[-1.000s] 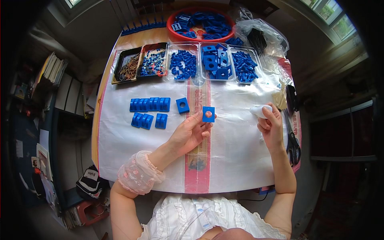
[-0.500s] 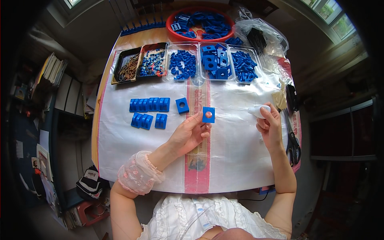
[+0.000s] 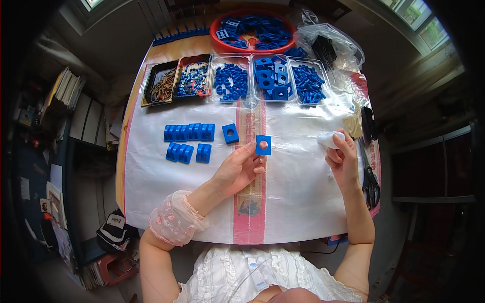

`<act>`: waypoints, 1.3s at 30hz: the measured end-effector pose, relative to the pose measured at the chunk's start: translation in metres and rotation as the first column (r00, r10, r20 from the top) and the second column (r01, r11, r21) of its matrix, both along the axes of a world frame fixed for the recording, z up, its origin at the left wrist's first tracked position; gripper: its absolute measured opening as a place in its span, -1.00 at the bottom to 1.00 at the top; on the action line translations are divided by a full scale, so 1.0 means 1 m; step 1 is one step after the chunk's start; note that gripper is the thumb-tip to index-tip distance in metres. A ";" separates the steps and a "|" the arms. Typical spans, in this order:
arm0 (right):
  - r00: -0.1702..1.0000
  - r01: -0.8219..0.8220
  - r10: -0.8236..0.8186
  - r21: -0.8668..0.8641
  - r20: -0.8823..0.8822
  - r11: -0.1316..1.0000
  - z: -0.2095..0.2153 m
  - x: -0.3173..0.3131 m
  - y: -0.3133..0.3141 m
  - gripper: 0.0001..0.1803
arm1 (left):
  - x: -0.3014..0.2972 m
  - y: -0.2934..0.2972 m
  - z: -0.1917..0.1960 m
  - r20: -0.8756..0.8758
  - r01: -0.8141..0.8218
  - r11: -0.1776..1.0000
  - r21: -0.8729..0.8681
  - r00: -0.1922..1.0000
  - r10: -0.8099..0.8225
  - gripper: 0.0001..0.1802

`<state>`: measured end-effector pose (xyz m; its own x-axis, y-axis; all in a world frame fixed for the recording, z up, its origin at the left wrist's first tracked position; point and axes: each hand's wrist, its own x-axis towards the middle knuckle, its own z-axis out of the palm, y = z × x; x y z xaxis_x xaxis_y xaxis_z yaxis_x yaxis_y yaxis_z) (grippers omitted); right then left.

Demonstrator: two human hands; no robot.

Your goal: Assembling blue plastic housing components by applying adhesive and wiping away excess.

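Observation:
Pinched in my left hand (image 3: 235, 171), over the middle of the table, is a square blue plastic plate (image 3: 267, 151) with a round hole. My right hand (image 3: 343, 157) closes round a small white squeeze bottle (image 3: 331, 139) at the right, its narrow end toward the left. The bottle is apart from the plate. Just beyond my left hand lies a similar holed blue plate (image 3: 229, 127). Left of it, several ridged blue pieces (image 3: 189, 132) form a far row. A nearer row has a few more, with one blue piece (image 3: 203, 153) set slightly apart.
Trays along the far side hold brass-coloured screws (image 3: 164, 86), small mixed hardware (image 3: 193, 81), blue plugs (image 3: 231, 81), holed blue plates (image 3: 273, 81) and slim blue parts (image 3: 308, 83). Behind them stands a red basin (image 3: 217, 43). Black scissors (image 3: 372, 189) lie at the right edge.
My right hand has shifted slightly to the right with the white bottle, which has turned a little. My left hand and its blue plate stay in place.

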<state>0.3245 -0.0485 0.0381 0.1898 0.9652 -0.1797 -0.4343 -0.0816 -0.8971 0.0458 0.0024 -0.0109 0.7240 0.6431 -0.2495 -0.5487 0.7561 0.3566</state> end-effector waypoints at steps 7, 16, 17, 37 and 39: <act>0.998 -0.045 0.046 0.028 -0.046 0.999 0.000 0.005 -0.001 -0.88 | 0.000 0.001 0.005 -0.006 -0.002 1.000 0.020 1.000 0.002 -0.77; 0.991 -0.124 0.126 -0.035 0.047 0.992 0.000 0.002 -0.001 -0.87 | 0.000 0.002 0.007 -0.017 -0.029 0.999 -0.024 0.999 0.028 -0.79; 0.990 -0.125 0.127 -0.040 0.059 0.991 0.001 0.002 -0.001 -0.87 | 0.000 0.002 0.008 -0.020 -0.033 0.999 -0.034 0.999 0.032 -0.79; 0.987 -0.123 0.128 -0.056 0.097 0.991 -0.002 0.001 0.000 -0.87 | 0.000 0.002 0.007 -0.012 -0.033 0.999 -0.039 0.999 0.033 -0.78; 0.986 -0.126 0.131 -0.055 0.100 0.991 -0.001 0.001 0.000 -0.86 | -0.001 0.002 0.006 -0.011 -0.034 0.999 -0.040 0.999 0.034 -0.78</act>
<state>0.3253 -0.0481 0.0366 0.0846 0.9735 -0.2125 -0.3231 -0.1749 -0.9301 0.0453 0.0045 -0.0047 0.6993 0.6564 -0.2831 -0.5705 0.7511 0.3322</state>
